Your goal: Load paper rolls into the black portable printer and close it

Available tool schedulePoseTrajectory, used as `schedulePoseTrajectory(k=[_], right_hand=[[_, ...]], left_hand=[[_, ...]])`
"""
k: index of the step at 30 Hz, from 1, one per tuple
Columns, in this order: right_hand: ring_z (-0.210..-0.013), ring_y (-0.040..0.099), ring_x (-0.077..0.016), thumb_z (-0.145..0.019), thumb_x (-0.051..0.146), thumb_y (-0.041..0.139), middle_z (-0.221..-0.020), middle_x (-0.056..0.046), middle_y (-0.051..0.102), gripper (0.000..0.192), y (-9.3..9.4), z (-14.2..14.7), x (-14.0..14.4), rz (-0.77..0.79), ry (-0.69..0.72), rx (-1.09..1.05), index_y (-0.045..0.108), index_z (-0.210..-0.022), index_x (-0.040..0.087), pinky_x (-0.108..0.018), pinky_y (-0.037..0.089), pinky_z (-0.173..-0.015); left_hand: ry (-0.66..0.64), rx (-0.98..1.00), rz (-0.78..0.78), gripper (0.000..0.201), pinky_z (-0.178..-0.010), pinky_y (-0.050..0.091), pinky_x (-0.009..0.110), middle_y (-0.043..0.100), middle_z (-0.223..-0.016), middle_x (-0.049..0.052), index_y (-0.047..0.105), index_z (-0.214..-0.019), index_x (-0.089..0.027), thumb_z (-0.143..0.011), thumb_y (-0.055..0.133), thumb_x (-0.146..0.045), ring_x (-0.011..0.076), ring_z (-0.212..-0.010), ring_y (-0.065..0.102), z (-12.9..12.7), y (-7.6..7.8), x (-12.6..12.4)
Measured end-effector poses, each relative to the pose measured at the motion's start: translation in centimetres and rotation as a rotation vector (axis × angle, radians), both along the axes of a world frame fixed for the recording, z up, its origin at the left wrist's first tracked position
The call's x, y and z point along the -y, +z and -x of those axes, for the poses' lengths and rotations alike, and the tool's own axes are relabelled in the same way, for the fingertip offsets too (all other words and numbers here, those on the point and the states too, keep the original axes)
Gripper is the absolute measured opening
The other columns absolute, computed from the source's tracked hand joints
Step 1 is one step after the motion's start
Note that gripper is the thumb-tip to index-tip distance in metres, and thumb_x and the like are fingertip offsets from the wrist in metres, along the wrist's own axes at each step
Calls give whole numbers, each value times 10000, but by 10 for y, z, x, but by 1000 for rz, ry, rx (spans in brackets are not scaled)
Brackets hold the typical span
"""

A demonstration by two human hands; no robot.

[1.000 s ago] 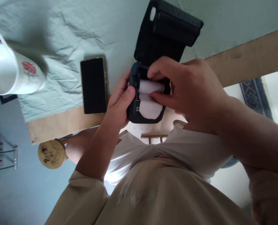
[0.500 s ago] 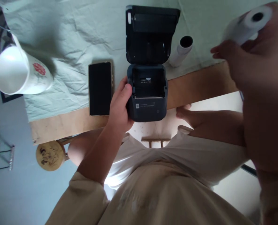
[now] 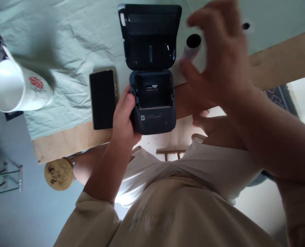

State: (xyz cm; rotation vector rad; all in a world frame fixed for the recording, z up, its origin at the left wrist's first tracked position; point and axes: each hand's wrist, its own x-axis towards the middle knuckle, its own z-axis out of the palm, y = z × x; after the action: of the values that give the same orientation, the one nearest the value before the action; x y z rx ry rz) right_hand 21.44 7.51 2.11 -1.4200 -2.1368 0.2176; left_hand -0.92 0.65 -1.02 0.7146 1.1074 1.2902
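Observation:
My left hand [image 3: 124, 120] grips the left side of a black label printer [image 3: 155, 120]. The printer's lid [image 3: 151, 37] is flipped up, and its paper bay shows no roll inside. Fingers apart and slightly blurred, my right hand [image 3: 219, 58] hovers beside an upright white paper roll [image 3: 192, 49] with a wide dark core. Whether thumb and roll touch, I cannot tell. Beyond that hand stands a second white roll [image 3: 248, 26] with a smaller core hole, partly hidden behind the hand.
A phone [image 3: 103, 99] with a dark screen lies left of the printer. Farther left is a white mug [image 3: 36, 87] with a red flower. Green cloth [image 3: 72, 41] covers the table, whose wooden edge [image 3: 72, 142] is bare. A round stool [image 3: 58, 174] stands below.
My right hand has let go of the white roll at the right and moved left, opening near the wide-core roll. My left hand still holds the printer; the view has shifted slightly.

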Motion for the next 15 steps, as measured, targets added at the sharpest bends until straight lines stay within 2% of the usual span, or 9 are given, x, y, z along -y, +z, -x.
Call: schedulePoseTrajectory(k=[3,6,8,10,12,14,15], right_hand=[[-1324,586,-362,-848,253,718,-1473,-143,529,600,-14,19,-17,266,-100,29,565,-1427,266,-602,507,-1184],[-1323,584,-365,-851,139,641,-1439,-141,544,629,-19,20,-24,284,-116,-13,547,-1453,295,-605,515,-1144],[-1346,577,-315,-809,75,640,-1518,-119,516,762,-16,14,-22,240,-97,-66,467,-1520,288,-530,521,-1164],[-1219,639,-226,-744,55,681,-1600,-63,483,849,-12,6,-18,196,-61,-270,416,-1515,295,-411,578,-1042],[-1086,679,-168,-727,113,703,-1562,-19,534,741,-12,-1,-16,268,-51,-608,440,-1393,306,-324,575,-772],[-1075,719,-190,-766,226,647,-1439,-28,627,538,-16,-8,-19,446,-75,-887,465,-1268,295,-296,495,-584],[-1110,733,-223,-799,295,590,-1385,-52,657,459,-20,-11,-21,534,-84,-935,474,-1243,290,-305,483,-547]], left_hand=[[14,-41,10,382,-1093,601,359,792,-1245,25,727,-1127,-277,-938,654,-601,264,-1424,645,1,-1,1],[27,-9,21,357,-1071,609,346,788,-1257,7,727,-1149,-290,-951,652,-577,249,-1401,661,2,-2,3],[35,36,23,316,-1039,623,335,795,-1199,-3,732,-1121,-291,-946,675,-548,242,-1358,689,2,-1,4],[23,74,20,279,-1023,632,337,798,-1147,-4,733,-1086,-287,-935,697,-519,245,-1324,710,2,0,5],[-2,100,10,258,-1047,630,356,798,-1119,2,724,-1069,-279,-931,703,-495,253,-1316,717,1,2,4],[-32,129,8,263,-1089,620,382,797,-1107,7,715,-1085,-277,-919,714,-481,264,-1325,715,-1,3,3],[-42,140,8,273,-1104,614,392,795,-1106,10,710,-1092,-275,-912,720,-480,270,-1338,709,-1,3,2]])
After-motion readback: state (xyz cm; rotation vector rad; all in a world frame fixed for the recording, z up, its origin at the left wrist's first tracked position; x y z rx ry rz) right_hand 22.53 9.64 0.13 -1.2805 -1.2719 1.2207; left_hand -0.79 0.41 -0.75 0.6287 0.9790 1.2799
